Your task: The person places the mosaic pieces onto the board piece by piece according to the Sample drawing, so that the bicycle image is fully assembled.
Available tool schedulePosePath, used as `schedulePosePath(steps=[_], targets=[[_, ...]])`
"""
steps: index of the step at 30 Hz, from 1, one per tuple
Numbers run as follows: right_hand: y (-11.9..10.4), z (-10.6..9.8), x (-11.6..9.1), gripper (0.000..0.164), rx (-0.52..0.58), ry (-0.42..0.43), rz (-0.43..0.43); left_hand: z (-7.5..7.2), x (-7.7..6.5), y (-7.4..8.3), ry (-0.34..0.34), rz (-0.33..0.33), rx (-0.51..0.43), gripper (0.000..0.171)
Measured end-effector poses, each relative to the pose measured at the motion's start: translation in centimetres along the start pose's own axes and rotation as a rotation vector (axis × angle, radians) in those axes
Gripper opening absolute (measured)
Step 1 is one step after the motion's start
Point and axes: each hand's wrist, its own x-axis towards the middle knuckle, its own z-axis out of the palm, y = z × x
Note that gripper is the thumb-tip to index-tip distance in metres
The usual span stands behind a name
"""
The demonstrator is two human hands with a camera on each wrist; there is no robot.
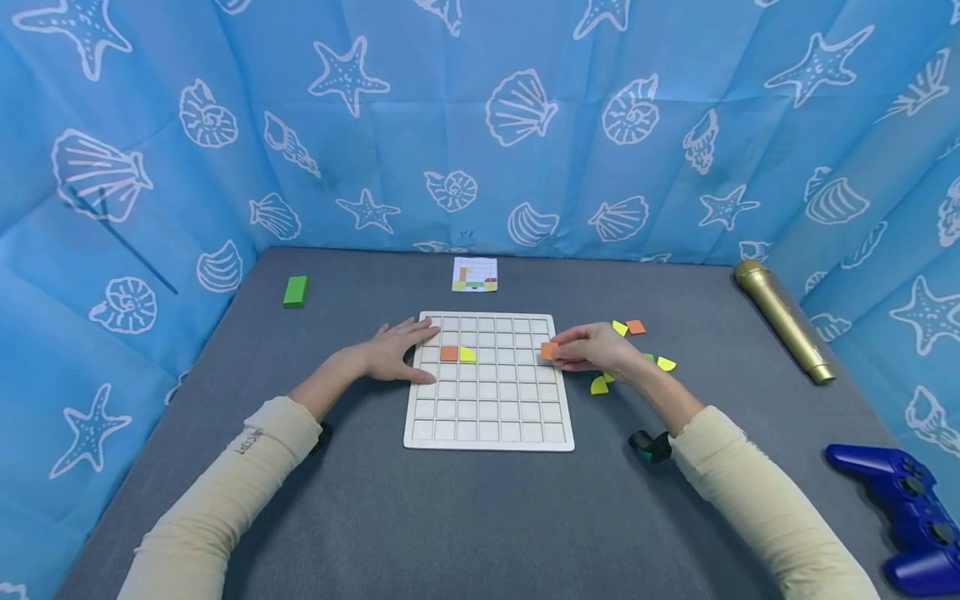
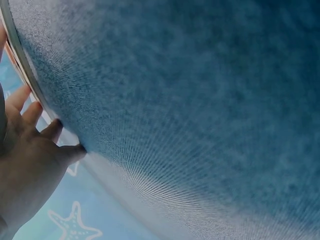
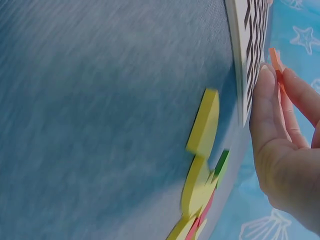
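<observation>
A white grid board (image 1: 489,432) lies on the grey table. In its third row sit an orange square tile (image 1: 449,354) and, right beside it, a yellow quarter-round tile (image 1: 467,355). My left hand (image 1: 392,350) rests at the board's left edge, its fingers spread over the rim. Between thumb and fingers, my right hand (image 1: 597,347) pinches another orange square tile (image 1: 549,351) over the board's right edge. The right wrist view shows this orange tile (image 3: 276,61) held up on edge at the fingertips.
Several loose tiles, among them a yellow one (image 1: 599,386) and an orange one (image 1: 636,327), lie right of the board. Behind it is a printed pattern card (image 1: 475,274). A green block (image 1: 296,292), gold microphone (image 1: 784,322) and blue game controller (image 1: 903,517) lie farther out.
</observation>
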Motion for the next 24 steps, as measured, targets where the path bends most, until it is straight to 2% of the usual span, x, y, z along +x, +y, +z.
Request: schedulePosePath(steps=[8, 14, 24], targets=[[-0.9, 2.3, 0.3, 0.033, 0.032, -0.036, -0.004, -0.1, -0.1, 0.3, 0.006, -0.001, -0.001, 0.091], [-1.3, 4.1, 0.8, 0.03, 0.013, -0.069, -0.008, 0.0, 0.1, 0.2, 0.002, -0.004, -0.001, 0.091], [-1.8, 6.1, 1.1, 0.029, 0.031, -0.102, 0.003, -0.2, 0.0, 0.4, -0.006, -0.033, 0.01, 0.091]])
